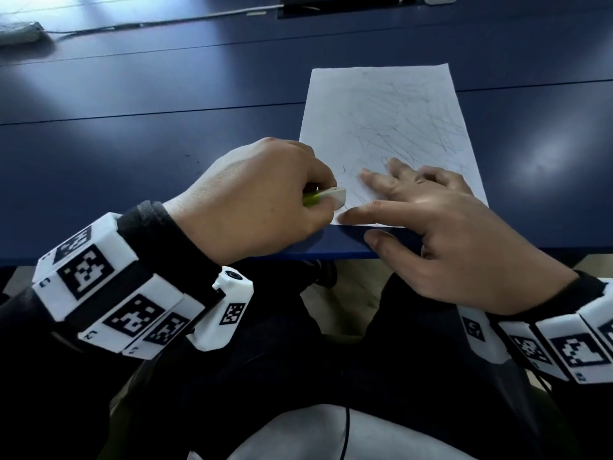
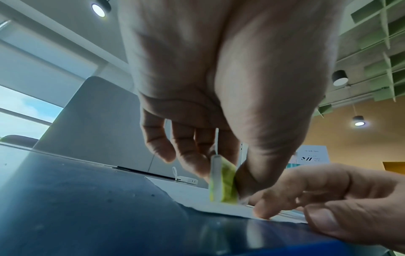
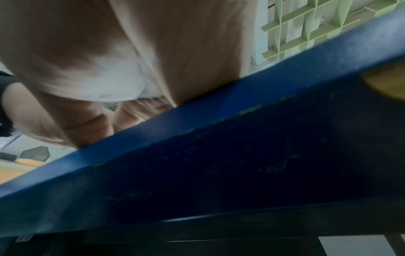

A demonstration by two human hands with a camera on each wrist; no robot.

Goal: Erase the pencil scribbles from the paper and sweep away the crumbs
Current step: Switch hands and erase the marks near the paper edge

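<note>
On the blue counter [image 1: 132, 154], paper [image 1: 381, 104] lies near the front edge, near corner at the counter lip. Faint pencil scribbles [image 1: 398, 127] cover most of the sheet; lines too pale to trace individually.

Left hand [image 1: 258, 200] at the paper's near-left corner, grip closed on an eraser [image 1: 326, 196]: thumb one side, fingers the other. Eraser is white with a green sleeve, bottom edge touching the paper. In the left wrist view the eraser [image 2: 223, 183] stands on edge on the sheet; any print on the sleeve is blurred, unreadable.

Right hand [image 1: 447, 227] lies flat on the paper's near end, fingers straight and spread, pinning it; nothing held. Index tip just beside the eraser. Thumb hangs past the counter edge.

Right wrist view: mostly the counter's edge and underside [image 3: 219, 155], dark, blurred; palm [image 3: 109, 52] fills the top, fingers hidden.

Crumbs: can't make any out.

Wrist bands carry black-and-white square markers; digits "3" and "2" printed on the left band [image 1: 109, 293]. Far wall poster in the left wrist view [image 2: 313, 155] reads "TELUS", rest illegible.
</note>
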